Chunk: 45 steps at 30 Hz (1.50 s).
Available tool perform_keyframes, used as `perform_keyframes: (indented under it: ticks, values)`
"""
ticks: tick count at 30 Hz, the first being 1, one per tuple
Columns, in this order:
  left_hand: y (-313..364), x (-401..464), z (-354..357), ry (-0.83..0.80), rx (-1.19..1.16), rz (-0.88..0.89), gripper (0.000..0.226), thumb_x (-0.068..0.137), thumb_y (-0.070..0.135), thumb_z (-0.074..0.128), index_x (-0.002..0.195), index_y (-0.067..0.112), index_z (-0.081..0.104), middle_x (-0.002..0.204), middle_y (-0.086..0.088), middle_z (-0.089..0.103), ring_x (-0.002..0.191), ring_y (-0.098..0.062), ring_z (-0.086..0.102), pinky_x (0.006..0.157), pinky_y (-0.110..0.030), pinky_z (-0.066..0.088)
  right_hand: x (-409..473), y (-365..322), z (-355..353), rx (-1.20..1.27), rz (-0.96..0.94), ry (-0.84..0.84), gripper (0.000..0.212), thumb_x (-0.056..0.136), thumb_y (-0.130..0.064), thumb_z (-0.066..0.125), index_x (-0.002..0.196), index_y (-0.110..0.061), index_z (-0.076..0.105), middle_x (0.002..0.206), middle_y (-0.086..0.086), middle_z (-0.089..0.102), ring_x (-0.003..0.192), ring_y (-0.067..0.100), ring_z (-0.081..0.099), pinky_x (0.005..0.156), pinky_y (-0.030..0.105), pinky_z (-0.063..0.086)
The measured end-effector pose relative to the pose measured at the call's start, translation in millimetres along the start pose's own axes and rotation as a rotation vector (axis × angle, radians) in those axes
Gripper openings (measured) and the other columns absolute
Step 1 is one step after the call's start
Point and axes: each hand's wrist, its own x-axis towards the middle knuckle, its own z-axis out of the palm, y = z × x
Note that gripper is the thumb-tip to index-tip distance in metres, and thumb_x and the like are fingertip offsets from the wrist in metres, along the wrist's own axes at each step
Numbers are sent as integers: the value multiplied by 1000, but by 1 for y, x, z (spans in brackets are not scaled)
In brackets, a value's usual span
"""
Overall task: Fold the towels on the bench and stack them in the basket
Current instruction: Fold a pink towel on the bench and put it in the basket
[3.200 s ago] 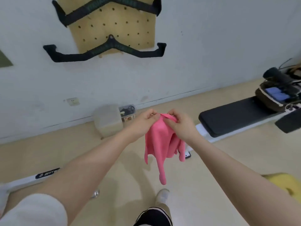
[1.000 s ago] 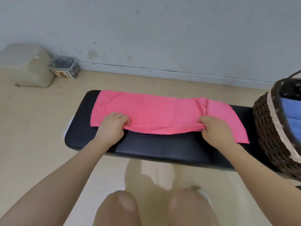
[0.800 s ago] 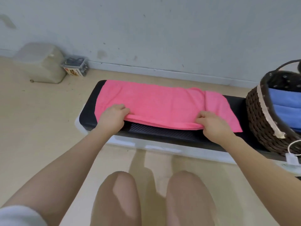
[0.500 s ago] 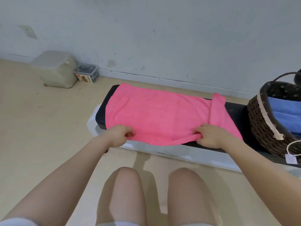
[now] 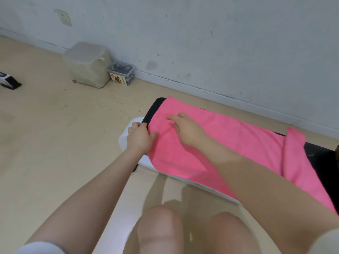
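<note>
A pink towel (image 5: 238, 143) lies spread along the black padded bench (image 5: 322, 158), its near edge hanging over the bench's white frame and its right end folded over in a flap. My left hand (image 5: 138, 137) pinches the towel's left edge at the bench's end, thumb on top of the cloth. My right hand (image 5: 185, 126) lies on the towel close to that same end, fingers stretched out flat toward the left corner. The basket is almost out of view; only a dark sliver shows at the right edge.
A frosted plastic bin (image 5: 88, 64) and a small clear box (image 5: 122, 73) stand on the floor against the wall. A black-and-white object (image 5: 8, 81) pokes in at the far left. My bare knees (image 5: 161, 230) are just below the bench.
My right hand let go of the towel's near edge and crossed over to the left end, now flat on the cloth. My left hand shifted to the left edge. The view swung left, taking the basket out of sight.
</note>
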Motion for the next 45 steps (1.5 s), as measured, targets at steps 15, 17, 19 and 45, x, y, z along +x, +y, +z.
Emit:
perform_keyframes:
  ticks: [15,17,19,45]
  values:
    - [-12,20,-29,-502,-796,14,16,74,29,72,80,21,59,77,-2,60,68,-17,56,64,-29,42,64,6,16,-25,43,20,14,92,-16,45,101,-16,55,103,8,65,97,29,57,68,32,38]
    - [-23,17,-34,-567,-749,27,17,68,28,71,77,19,60,78,-4,60,71,-21,54,65,-33,40,62,0,17,-38,35,72,13,91,-17,45,101,-16,54,101,9,65,95,29,57,65,30,34]
    - [-32,13,-38,-561,-764,29,17,71,23,67,82,11,62,81,-8,61,76,-23,54,67,-36,43,62,-11,17,-30,23,141,13,91,-16,45,101,-15,53,97,11,65,92,30,58,63,30,33]
    - [139,-67,98,-433,61,847,50,97,3,30,146,-1,19,157,-14,11,146,-22,11,112,-15,0,-172,149,-24,-73,888,323,38,95,-16,40,130,-2,41,137,18,39,122,39,39,96,47,36]
